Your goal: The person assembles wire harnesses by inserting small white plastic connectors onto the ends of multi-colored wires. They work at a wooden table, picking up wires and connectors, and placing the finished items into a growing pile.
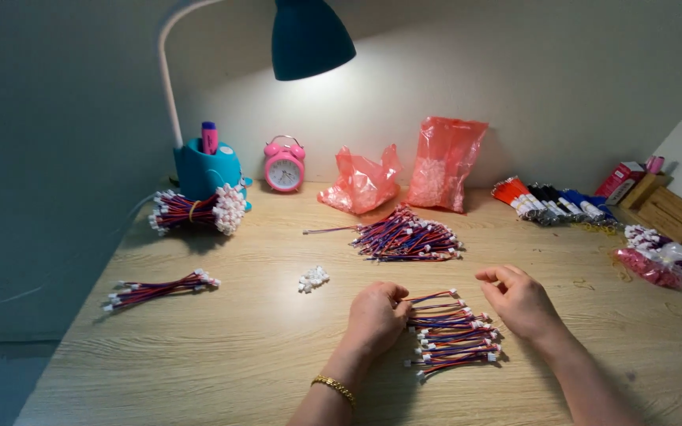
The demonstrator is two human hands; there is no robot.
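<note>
The scene is being viewed from a single head-worn camera, being aimed forward and down across the wooden desk [222, 331] toward the far wall [562, 87], with the hands being framed close at the near edge.

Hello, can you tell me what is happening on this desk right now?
A person works with short red-and-blue wire leads on a wooden desk. The left hand pinches one end of a small bunch of leads lying flat; the right hand hovers open just beside it. A bigger pile of leads lies behind, under the lamp.
</note>
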